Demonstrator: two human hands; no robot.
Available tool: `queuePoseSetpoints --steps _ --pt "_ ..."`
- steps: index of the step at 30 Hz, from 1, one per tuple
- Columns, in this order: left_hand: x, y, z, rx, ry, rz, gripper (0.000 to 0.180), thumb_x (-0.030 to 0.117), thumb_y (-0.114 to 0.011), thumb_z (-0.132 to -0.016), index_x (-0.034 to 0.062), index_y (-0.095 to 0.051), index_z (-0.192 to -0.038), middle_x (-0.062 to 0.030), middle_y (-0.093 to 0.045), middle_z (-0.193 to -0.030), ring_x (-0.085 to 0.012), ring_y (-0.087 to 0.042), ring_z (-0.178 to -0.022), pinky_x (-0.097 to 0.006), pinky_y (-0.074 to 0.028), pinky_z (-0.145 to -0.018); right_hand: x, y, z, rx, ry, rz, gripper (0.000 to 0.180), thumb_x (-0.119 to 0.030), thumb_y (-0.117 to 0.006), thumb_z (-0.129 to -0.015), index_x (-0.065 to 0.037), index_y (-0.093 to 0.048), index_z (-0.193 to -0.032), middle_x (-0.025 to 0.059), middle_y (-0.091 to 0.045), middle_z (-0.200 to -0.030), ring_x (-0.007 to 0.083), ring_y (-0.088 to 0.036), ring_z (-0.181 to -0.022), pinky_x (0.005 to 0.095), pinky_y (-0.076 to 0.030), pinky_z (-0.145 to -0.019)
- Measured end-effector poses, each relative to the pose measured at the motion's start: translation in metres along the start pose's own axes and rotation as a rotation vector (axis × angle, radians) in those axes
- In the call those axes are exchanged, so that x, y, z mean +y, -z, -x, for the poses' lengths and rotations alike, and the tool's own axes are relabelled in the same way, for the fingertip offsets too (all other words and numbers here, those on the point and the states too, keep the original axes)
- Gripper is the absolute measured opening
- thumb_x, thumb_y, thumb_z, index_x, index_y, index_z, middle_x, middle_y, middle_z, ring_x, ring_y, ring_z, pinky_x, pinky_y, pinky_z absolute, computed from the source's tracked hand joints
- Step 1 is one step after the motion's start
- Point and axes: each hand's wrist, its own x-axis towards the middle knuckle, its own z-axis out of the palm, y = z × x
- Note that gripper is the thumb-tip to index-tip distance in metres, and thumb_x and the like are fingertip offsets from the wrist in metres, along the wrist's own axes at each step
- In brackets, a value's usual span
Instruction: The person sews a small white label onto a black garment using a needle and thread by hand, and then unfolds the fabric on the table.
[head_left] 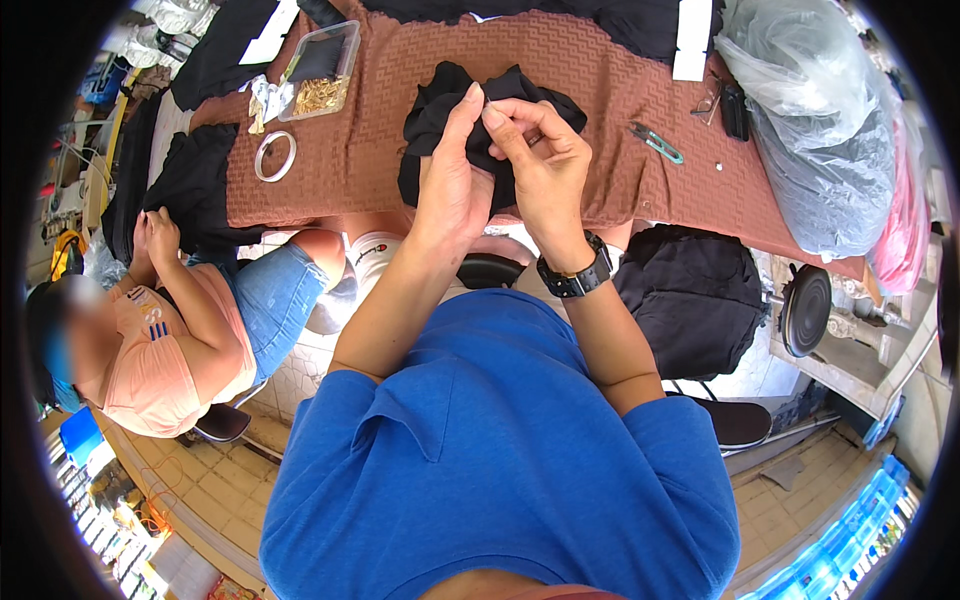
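Observation:
Above a crumpled black cloth (425,110) on the brown-covered table (350,150), my two hands meet at their fingertips. My left hand (452,185) points upward, its thumb and fingertips closed together. Thumb and forefinger of my right hand (548,165) pinch right beside them, the other fingers curled. Whatever is between the fingertips is too small to make out. The cloth lies behind and beneath both hands, partly hidden by them. To the right of it lies a pair of teal-handled thread snips (660,146).
At the left are a white ring (259,160) and a clear box (352,60) of gold-coloured small pieces. A large plastic bag (820,130) fills the right end. Another person (190,340) sits close on my left, holding black cloth. A black-covered seat (690,300) stands at my right.

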Motion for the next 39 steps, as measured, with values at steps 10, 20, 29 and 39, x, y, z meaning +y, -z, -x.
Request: queuePoseSetpoints --steps 10,20,29,39 --pt "0.0014 -0.0013 0.0023 -0.010 0.017 0.005 0.019 0.027 -0.064 -0.099 0.0083 -0.068 -0.096 0.0017 -0.064 -0.089 -0.0069 -0.058 -0.084 -0.024 -0.044 -0.074 0.0013 -0.0035 0.0005 0.032 -0.018 -0.040 0.011 -0.003 -0.075 -0.088 0.001 -0.074 -0.098 -0.0006 -0.058 -0.082 0.0055 -0.055 -0.066 0.0199 -0.046 -0.060" --pt "-0.0020 0.0068 -0.0013 -0.028 0.023 -0.015 0.026 0.035 -0.064 -0.098 0.0098 -0.064 -0.104 0.0003 -0.064 -0.094 -0.0086 -0.058 -0.092 -0.027 -0.045 -0.086 0.0005 -0.0048 0.0011 0.020 -0.022 -0.028 0.011 -0.005 -0.074 -0.089 0.000 -0.073 -0.099 -0.0008 -0.060 -0.083 0.0053 -0.057 -0.069 0.0200 -0.047 -0.062" --pt "-0.0013 0.0058 -0.0007 -0.034 0.034 -0.032 0.029 0.037 -0.063 -0.098 0.0087 -0.063 -0.103 -0.0013 -0.064 -0.094 -0.0098 -0.058 -0.092 -0.028 -0.046 -0.088 0.0036 -0.0052 0.0005 0.009 -0.021 -0.016 0.014 -0.007 -0.073 -0.091 -0.001 -0.073 -0.103 -0.0018 -0.061 -0.084 0.0056 -0.057 -0.071 0.0200 -0.049 -0.065" --pt "-0.0013 0.0043 -0.0002 -0.028 0.021 0.001 0.026 0.036 -0.063 -0.098 0.0105 -0.063 -0.102 0.0015 -0.062 -0.099 -0.0086 -0.056 -0.095 -0.028 -0.045 -0.089 0.0043 -0.0050 -0.0016 -0.004 -0.020 -0.025 0.014 -0.007 -0.074 -0.090 -0.001 -0.073 -0.103 -0.0016 -0.061 -0.084 0.0056 -0.057 -0.071 0.0201 -0.049 -0.065"
